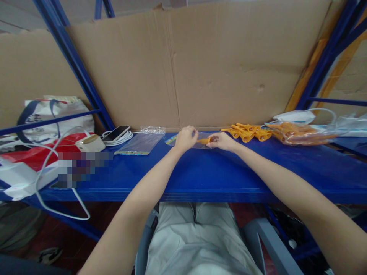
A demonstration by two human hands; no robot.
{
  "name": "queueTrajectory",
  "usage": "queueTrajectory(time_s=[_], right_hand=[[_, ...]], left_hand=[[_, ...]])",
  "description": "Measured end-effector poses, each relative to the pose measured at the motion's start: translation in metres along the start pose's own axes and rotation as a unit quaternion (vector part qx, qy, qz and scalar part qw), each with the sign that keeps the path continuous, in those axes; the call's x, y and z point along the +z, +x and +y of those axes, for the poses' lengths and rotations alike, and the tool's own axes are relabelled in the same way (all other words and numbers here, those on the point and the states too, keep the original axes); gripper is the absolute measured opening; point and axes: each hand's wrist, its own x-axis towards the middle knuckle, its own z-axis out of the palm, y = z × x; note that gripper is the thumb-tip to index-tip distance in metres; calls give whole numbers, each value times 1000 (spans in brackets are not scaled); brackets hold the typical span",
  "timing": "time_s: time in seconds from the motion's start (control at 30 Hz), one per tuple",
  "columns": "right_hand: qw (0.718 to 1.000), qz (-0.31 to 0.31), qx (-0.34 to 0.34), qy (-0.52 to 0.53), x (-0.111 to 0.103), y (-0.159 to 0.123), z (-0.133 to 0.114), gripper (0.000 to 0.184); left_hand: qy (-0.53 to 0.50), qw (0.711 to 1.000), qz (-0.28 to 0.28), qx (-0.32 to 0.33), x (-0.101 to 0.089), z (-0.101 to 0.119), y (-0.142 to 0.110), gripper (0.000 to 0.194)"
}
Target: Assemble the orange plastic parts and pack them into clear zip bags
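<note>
My right hand [222,141] is closed on a small orange toy horn [204,141] by its wide end, and the horn's thin end points left. My left hand [186,138] is closed on a clear plastic bag [205,146] with a coloured strip at its left end. The horn's narrow end lies at the bag, close to my left fingers; I cannot tell how far inside it is. More orange horns [246,133] lie in a loose pile right of my right hand. Left of my hands, another clear bag [137,143] lies flat on the blue table [206,173].
At the right stand a clear bag full of orange horns [298,133] and a white item [296,116]. To the left are a phone [117,133] on a coiled white cable, a red item [37,152] and a white tote bag [63,114]. A cardboard wall [200,65] closes the back.
</note>
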Motion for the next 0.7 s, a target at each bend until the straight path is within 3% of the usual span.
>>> queueTrajectory(time_s=[0.13, 0.27, 0.33, 0.43, 0.6, 0.7], right_hand=[[999, -4, 34, 19, 0, -1, -2, 29], [998, -9, 49, 36, -1, -4, -7, 26], [998, -10, 49, 45, -1, -5, -9, 25], [997, -7, 55, 47, -1, -5, -10, 25], [998, 4, 58, 31, -2, -5, -8, 26], [999, 0, 39, 35, -5, -4, -6, 27]], left_hand=[[48, 967, 11, -251, -15, -35, 1, 34], [43, 916, -49, -395, -25, -66, -5, 53], [14, 906, -74, -416, -25, -75, -6, 56], [-57, 912, -86, -397, -20, -78, -4, 49], [-214, 889, -126, -383, -10, -63, 3, 32], [-287, 867, -139, -384, -7, -53, 5, 31]])
